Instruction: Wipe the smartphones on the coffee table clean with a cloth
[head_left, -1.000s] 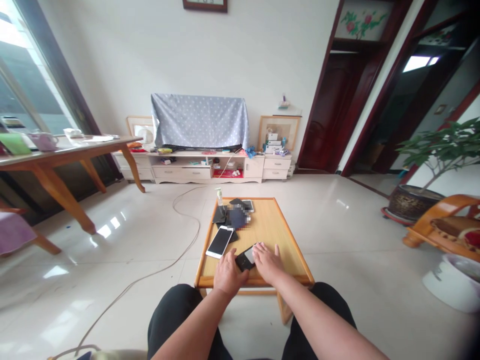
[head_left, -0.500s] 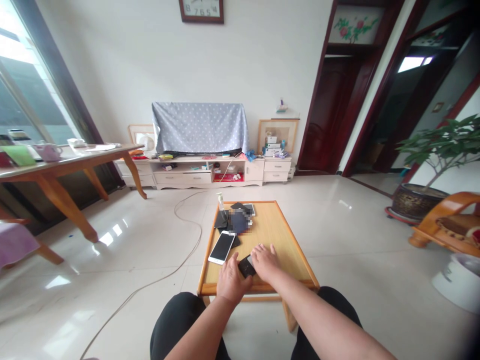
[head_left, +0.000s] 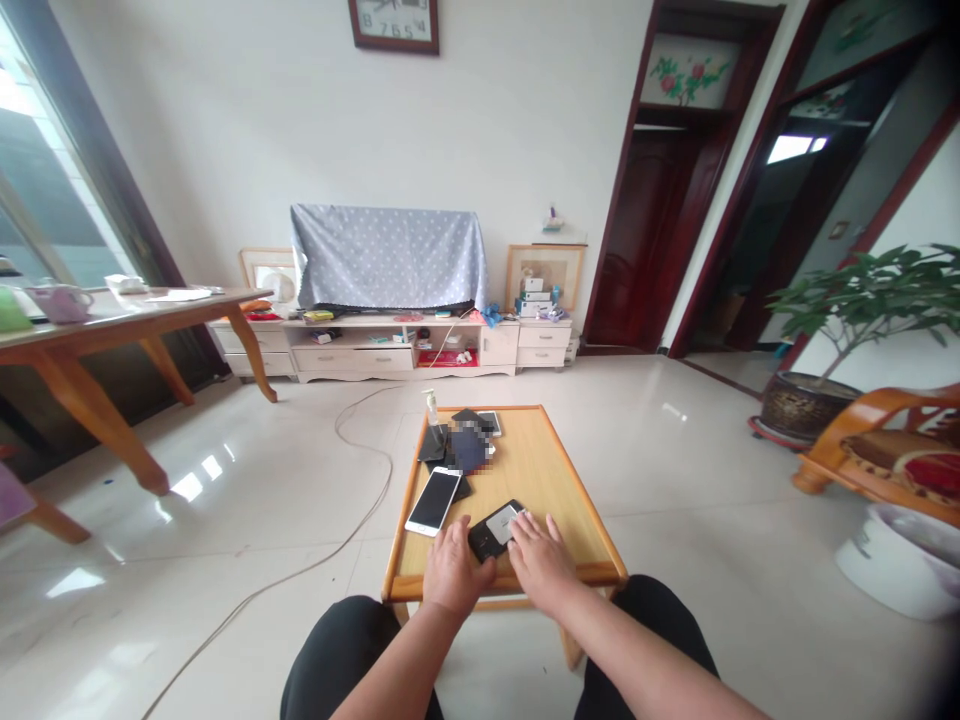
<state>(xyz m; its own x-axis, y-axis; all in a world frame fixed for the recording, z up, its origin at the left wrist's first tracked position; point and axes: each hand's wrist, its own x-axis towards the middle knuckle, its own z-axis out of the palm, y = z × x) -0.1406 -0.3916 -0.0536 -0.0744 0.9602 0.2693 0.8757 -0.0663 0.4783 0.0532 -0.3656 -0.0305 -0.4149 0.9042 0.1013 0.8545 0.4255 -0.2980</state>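
A black, phone-shaped device [head_left: 486,543] with a silver-grey rectangular panel [head_left: 504,522] on its upper face lies aslant near the front of the small wooden table [head_left: 544,465]. My left hand [head_left: 454,568] holds its left end, thumb along the near edge and fingers at the far side. On the right, my right hand [head_left: 541,562] lies with fingers stretched out, their tips touching the panel's right edge. Just beyond my left hand rests a white phone with a dark screen [head_left: 434,500].
Behind the white phone sit a pump bottle [head_left: 433,412], dark flat pieces [head_left: 433,444], a blurred dark blue item [head_left: 471,447] and another white-edged device [head_left: 491,424]. The table has a raised wooden rim [head_left: 581,490]. A cable [head_left: 330,552] runs over the floor at left.
My right hand has drawn back toward me and rightward, uncovering the silver-grey panel. My left hand keeps its place on the device. The whole view has shifted slightly.
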